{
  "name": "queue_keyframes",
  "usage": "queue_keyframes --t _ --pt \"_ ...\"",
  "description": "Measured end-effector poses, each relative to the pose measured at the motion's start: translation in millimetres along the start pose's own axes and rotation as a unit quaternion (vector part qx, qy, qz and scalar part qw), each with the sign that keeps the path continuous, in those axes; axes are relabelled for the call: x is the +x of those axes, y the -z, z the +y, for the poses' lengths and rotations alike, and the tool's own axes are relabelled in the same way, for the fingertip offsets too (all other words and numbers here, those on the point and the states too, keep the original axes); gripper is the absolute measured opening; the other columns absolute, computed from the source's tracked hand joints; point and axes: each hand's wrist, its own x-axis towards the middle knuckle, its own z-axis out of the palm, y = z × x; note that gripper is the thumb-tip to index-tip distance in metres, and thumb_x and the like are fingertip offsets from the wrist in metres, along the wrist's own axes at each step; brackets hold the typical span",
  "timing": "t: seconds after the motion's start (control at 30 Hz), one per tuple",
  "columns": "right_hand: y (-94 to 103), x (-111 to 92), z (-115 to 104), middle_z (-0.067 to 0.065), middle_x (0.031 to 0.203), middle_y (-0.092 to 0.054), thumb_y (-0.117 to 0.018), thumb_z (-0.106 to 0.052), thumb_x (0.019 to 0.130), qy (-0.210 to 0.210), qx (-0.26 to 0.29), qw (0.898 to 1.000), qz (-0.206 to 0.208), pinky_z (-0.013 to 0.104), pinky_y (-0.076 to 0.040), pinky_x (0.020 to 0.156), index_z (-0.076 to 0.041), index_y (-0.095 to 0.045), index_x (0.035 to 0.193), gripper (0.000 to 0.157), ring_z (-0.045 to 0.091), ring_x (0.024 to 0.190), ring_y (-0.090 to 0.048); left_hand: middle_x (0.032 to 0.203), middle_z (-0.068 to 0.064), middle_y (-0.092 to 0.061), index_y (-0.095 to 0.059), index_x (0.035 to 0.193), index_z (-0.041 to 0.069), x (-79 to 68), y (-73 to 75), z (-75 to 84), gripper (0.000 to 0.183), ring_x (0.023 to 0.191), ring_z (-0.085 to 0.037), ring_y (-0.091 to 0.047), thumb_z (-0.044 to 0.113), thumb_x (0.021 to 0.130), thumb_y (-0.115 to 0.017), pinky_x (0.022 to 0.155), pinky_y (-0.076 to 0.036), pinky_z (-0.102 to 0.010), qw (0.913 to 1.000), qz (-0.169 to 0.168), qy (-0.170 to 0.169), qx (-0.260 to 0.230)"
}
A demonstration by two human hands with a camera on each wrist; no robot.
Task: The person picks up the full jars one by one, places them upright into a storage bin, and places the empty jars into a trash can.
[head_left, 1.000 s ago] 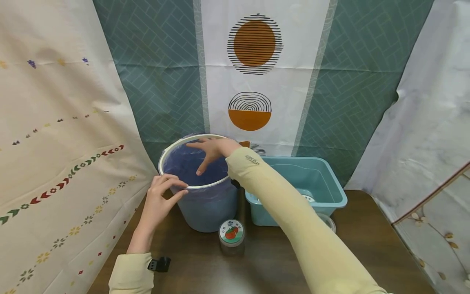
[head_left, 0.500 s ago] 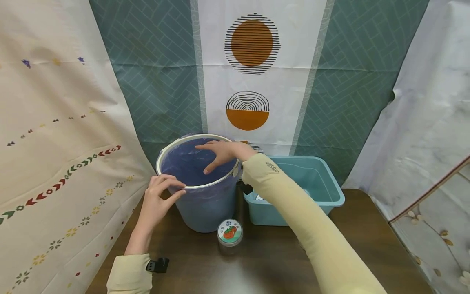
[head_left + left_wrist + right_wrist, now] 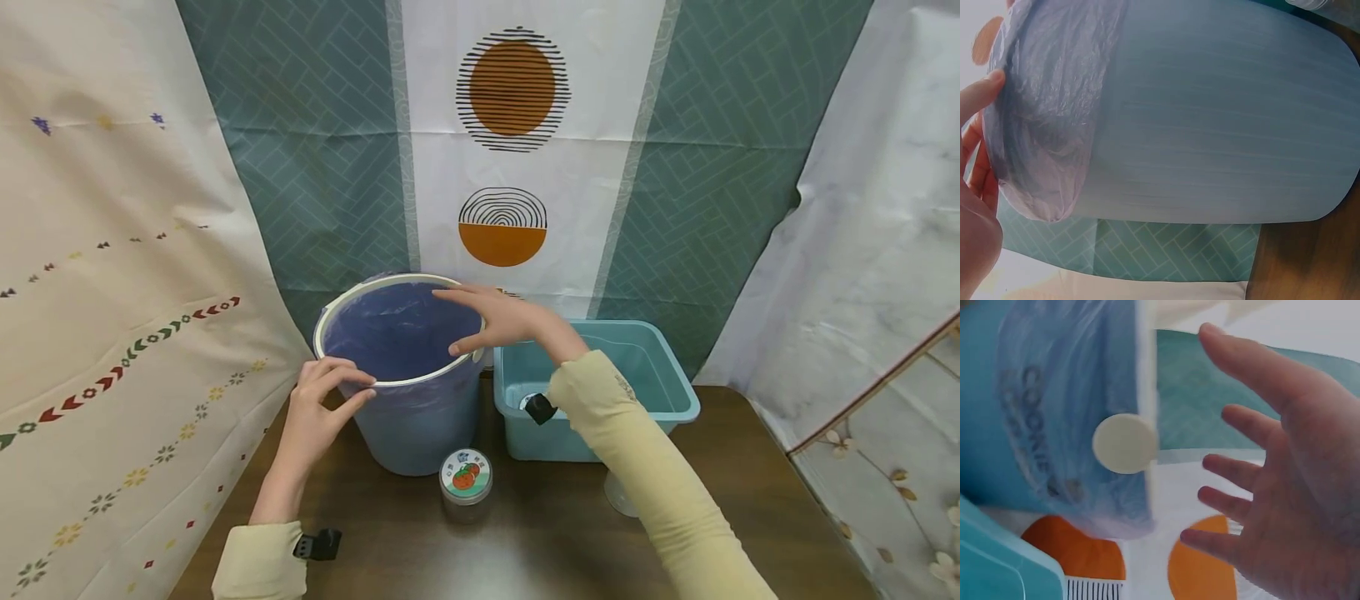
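A blue trash bin (image 3: 420, 429) with a pale rim stands at the back, left of the middle. Its translucent purple bin liner (image 3: 1054, 112) folds down over the outside of the rim. My left hand (image 3: 318, 408) pinches the bin's near-left rim, thumb and fingertips meeting at the edge. Over the right side of the rim hovers my right hand (image 3: 510, 321), fingers spread and holding nothing. In the right wrist view this hand is apart from the rim, facing a round cream knob (image 3: 1125, 444) on the bin's side.
Right of the bin is a teal plastic tub (image 3: 596, 437) with a small white-topped item partly visible inside. A lidded jar (image 3: 467, 483) with a fruit label sits in front on the dark wooden table (image 3: 540, 542). Beside my right sleeve, a clear round object (image 3: 619, 497) is partly hidden. Curtains hang behind.
My right hand has moved right, from above the bin's mouth to its right rim, fingers still spread. The left hand has stayed at the rim. The view has shifted slightly.
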Motion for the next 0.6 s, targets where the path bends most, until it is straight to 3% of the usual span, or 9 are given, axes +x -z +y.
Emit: queue_keyframes --t 0.07,0.17,0.2,0.3,0.37,0.6 --pt "-1.4 -15.2 0.9 0.003 0.168 -0.012 -0.071 -0.047 0.087 0.007 0.023 0.999 0.022 0.054 -0.030 0.118 -0.031 -0.020 0.158 0.089 0.032 0.147 -0.032 0.098 0.001 -0.064 -0.075 0.090 0.021 0.2 0.8 -0.1 0.029 0.098 -0.007 -0.043 0.000 0.073 -0.084 0.085 -0.033 -0.029 1.0000 0.001 -0.002 0.002" --pt "-4.9 -36.1 4.4 0.004 0.167 -0.016 -0.073 -0.043 0.086 0.015 0.046 0.997 0.057 0.054 -0.032 0.116 -0.028 -0.022 0.158 0.089 0.032 0.142 -0.037 0.098 0.001 -0.064 -0.075 0.090 0.021 0.8 1.4 -0.1 0.029 0.099 -0.007 -0.043 0.000 0.073 -0.084 0.085 -0.033 -0.029 1.0000 0.001 -0.004 0.001" --pt "-6.5 -42.2 5.8 0.004 0.167 -0.017 -0.074 -0.042 0.086 0.015 0.049 0.996 0.067 0.055 -0.032 0.116 -0.027 -0.023 0.158 0.089 0.032 0.142 -0.037 0.098 0.001 -0.064 -0.075 0.090 0.021 1.1 1.5 -0.1 0.029 0.099 -0.007 -0.043 0.000 0.073 -0.084 0.085 -0.033 -0.029 1.0000 0.002 -0.005 0.001" --pt "-12.7 -60.6 10.4 0.006 0.166 -0.018 -0.075 -0.041 0.086 0.008 0.053 0.994 0.093 0.059 -0.022 0.120 -0.027 -0.025 0.158 0.089 0.031 0.153 -0.016 0.098 0.001 -0.064 -0.075 0.090 0.020 2.1 1.8 0.2 0.029 0.100 -0.006 -0.043 -0.001 0.072 -0.084 0.086 -0.033 -0.029 1.0000 0.002 -0.006 0.001" --pt "-18.1 -73.3 12.9 0.006 0.166 -0.019 -0.075 -0.040 0.086 -0.001 0.057 0.993 0.108 0.059 -0.023 0.119 -0.027 -0.026 0.157 0.087 0.031 0.154 -0.013 0.098 0.001 -0.064 -0.075 0.090 0.020 2.7 1.8 0.5 0.029 0.100 -0.007 -0.043 -0.001 0.072 -0.084 0.086 -0.033 -0.030 1.0000 0.002 -0.006 0.000" --pt "-43.6 -120.1 20.4 0.003 0.164 -0.022 -0.076 -0.042 0.084 -0.032 0.060 0.984 0.163 0.061 -0.032 0.114 -0.032 -0.029 0.155 0.086 0.031 0.151 -0.020 0.096 0.001 -0.064 -0.075 0.090 0.020 -0.8 0.4 1.2 0.029 0.098 -0.006 -0.042 -0.001 0.072 -0.084 0.086 -0.032 -0.028 1.0000 0.005 -0.006 -0.001"
